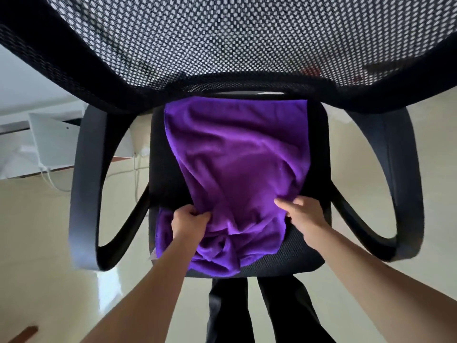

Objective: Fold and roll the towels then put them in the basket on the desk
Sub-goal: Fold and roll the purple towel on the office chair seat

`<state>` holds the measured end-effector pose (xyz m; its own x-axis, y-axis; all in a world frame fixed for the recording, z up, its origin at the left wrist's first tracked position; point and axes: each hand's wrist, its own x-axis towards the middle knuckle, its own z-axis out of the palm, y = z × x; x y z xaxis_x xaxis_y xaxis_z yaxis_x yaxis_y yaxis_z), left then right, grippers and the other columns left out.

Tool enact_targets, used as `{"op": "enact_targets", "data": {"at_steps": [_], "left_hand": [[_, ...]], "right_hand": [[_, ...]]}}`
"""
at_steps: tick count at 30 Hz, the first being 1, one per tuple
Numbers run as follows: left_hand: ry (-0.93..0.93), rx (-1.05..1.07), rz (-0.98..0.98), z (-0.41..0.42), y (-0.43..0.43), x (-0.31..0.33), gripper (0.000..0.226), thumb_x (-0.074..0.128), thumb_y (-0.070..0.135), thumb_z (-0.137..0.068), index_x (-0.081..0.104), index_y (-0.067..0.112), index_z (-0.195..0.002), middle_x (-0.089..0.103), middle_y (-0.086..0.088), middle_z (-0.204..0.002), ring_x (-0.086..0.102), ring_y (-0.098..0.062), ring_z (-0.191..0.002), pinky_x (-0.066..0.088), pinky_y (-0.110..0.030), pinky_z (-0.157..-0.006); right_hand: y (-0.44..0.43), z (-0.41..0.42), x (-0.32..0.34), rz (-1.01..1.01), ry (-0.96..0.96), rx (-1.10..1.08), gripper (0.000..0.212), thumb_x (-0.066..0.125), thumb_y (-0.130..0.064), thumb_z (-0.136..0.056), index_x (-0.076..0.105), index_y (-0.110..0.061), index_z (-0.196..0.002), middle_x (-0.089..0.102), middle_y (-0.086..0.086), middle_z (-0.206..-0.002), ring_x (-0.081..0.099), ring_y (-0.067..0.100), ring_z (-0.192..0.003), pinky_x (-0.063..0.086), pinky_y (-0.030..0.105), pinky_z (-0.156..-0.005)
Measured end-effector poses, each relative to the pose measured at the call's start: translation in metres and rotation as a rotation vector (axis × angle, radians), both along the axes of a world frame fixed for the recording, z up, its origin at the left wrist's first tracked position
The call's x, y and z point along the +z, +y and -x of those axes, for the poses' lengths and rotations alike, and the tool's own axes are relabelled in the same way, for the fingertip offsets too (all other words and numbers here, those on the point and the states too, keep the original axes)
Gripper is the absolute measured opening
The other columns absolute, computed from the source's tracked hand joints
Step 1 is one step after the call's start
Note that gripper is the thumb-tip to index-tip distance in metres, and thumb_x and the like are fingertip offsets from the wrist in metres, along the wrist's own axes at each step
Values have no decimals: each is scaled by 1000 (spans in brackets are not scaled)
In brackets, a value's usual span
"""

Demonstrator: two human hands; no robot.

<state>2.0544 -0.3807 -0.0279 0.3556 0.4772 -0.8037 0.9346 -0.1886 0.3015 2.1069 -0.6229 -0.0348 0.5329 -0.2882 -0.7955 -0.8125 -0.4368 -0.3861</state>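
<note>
Towel: a purple towel (237,154) lies on the black seat (294,253) of an office chair; it covers most of the seat, from the back edge down to the front edge

Towel shape: the far part is spread rather flat with soft wrinkles, the near part is gathered into thick folds, and a bunch of it hangs a little over the front edge of the seat

Left hand: the left hand (189,222) is closed into a fist round a bunch of the cloth at the near left part of the towel, with the knuckles up

Right hand: the right hand (306,219) holds the near right edge of the towel; the thumb lies on top of the cloth and the fingers are curled at the edge below it

Hands together: they are apart, one at each side of the gathered part, and both forearms reach in from the bottom of the view

Chair: the mesh backrest (222,40) fills the top of the view; one curved armrest (84,181) is on the picture's left and the other armrest (403,169) is on the picture's right

Floor: a pale, shiny floor (49,231) is around the chair

Background: white furniture (49,142) stands at the left, with thin white cables (49,179) hanging beside it

Under the seat: two dark shapes (227,305) are there; I cannot tell what they are
</note>
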Motion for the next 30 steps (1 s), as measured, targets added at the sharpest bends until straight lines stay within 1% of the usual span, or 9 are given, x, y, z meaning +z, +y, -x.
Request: {"op": "enact_targets", "data": {"at_steps": [4,7,11,14,17,21,24,26,30], "left_hand": [[91,-25,16,23,19,6,18,71,24,-58,58,11,-58,57,-5,-51,54,-27,-59,50,-41,-63],[187,-101,4,41,35,2,20,65,26,-55,66,13,-69,67,-10,-62,66,-34,-66,57,-39,-66],[98,-7,63,40,42,-9,38,69,44,-45,62,12,-63,66,-11,-60,65,-34,-62,56,-50,-66],[-16,92,-38,10,38,1,31,79,37,-62,59,13,-61,63,-7,-59,67,-34,-69,56,-44,-70],[-7,105,-202,-2,42,5,19,72,20,-78,59,14,-65,62,-8,-70,65,-34,-80,49,-34,-72],[33,27,-238,-6,46,9,12,69,23,-80,64,12,-81,64,-10,-85,62,-32,-87,43,-30,-74],[-36,-38,-286,-28,48,12,31,70,28,-79,67,10,-104,67,-12,-103,61,-33,-100,45,-33,-83],[-127,-29,-316,-53,52,10,39,70,31,-78,67,11,-112,68,-12,-109,61,-32,-104,46,-34,-87],[-228,60,-251,-111,64,-4,33,76,43,-72,68,18,-93,69,-8,-93,65,-26,-87,54,-37,-84]], "right_hand": [[-20,8,5,21,-33,-341,53,73,-35,-62,58,8,-89,52,11,-76,51,22,-69,47,37,-66],[-28,18,9,4,68,-307,18,71,-12,-78,61,1,-86,54,15,-81,53,25,-71,52,32,-62],[-30,13,9,-53,94,-313,37,79,-24,-76,62,0,-99,58,12,-86,55,22,-73,54,35,-70],[-28,-3,9,-87,19,-314,30,78,-24,-78,60,-3,-87,55,10,-75,51,19,-64,48,28,-61],[-38,10,8,33,60,-178,23,81,-22,-75,61,-10,-72,50,10,-63,45,20,-54,47,36,-58],[-57,37,15,302,170,212,28,83,-31,-64,62,-14,-63,67,9,-65,66,30,-66,55,45,-66],[-48,14,24,355,-38,285,24,74,-32,-74,65,-17,-90,72,5,-87,67,29,-89,48,32,-73],[-36,-19,24,367,-215,203,30,72,-33,-80,62,-16,-102,72,5,-96,65,29,-97,47,34,-80],[-15,-95,11,321,-303,98,47,70,-42,-83,57,-13,-118,67,8,-114,62,27,-107,42,27,-84]]}}
